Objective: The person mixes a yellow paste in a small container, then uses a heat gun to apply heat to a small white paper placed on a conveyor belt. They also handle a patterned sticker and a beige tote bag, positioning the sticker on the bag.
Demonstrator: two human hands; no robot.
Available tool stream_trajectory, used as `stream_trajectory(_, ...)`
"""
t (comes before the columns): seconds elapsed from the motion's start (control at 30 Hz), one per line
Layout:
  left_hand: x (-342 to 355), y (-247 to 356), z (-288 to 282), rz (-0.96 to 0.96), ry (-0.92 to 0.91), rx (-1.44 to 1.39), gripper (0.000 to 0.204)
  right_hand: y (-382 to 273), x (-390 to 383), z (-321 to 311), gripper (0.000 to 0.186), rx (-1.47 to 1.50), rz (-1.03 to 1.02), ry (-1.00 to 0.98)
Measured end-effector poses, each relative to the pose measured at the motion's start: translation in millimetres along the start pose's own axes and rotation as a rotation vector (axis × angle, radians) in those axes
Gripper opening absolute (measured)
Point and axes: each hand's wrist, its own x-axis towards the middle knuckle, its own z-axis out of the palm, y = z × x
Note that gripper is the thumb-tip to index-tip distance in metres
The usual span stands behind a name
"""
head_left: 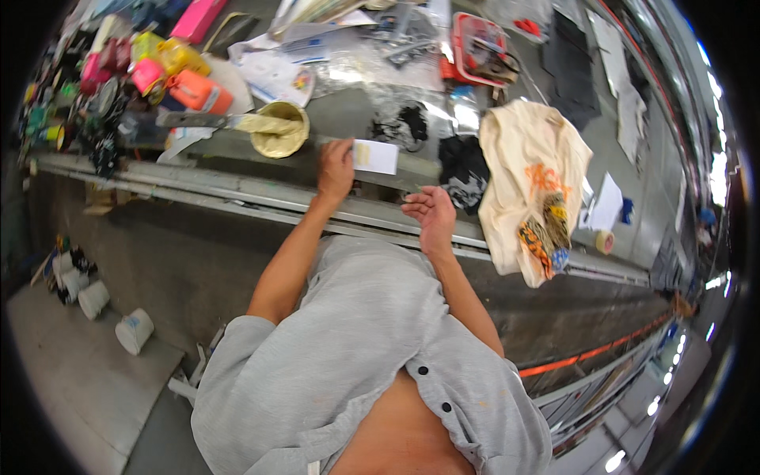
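Observation:
My left hand (336, 172) is closed at the left edge of a small white card (380, 157) with a pale yellow smear on it, over the table's near edge. To its left is a tub of pale yellow paste (279, 142). A spatula (194, 120) coated in the paste rests across the tub, its other end pointing left. My right hand (435, 218) is held palm up over the table rail, right of the card and apart from it. Its fingers are loosely bent and apart, with nothing clearly visible in them. A black cloth (464, 170) lies just beyond that hand.
A cream garment (522, 150) with orange print hangs over the table edge at right, near a tape roll (604, 241). Colourful bottles (198, 91) crowd the left. A red-rimmed basket (479, 47) stands at the back. White buckets (134, 331) are on the floor at left.

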Motion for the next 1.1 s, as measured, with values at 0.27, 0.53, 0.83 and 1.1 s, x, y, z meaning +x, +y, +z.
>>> stream_trajectory(0.27, -10, 44, -13, 0.033, 0.101, 0.07, 0.013, -6, -32, -54, 0.023, -0.191, -0.154, 0.13)
stream_trajectory(0.53, -102, 66, -31, -0.309, -0.087, -0.082, 0.014, -2, -34, -68, 0.02, -0.175, -0.042, 0.033)
stream_trajectory(0.83, -2, 19, -33, -0.112, -0.078, 0.008, 0.018, -10, -12, -51, 0.022, -0.38, -0.022, -0.12)
stream_trajectory(1.1, 37, 2, -6, 0.135, -0.372, 0.237, 0.046, -9, -40, -70, 0.02, -0.305, -0.108, 0.125)
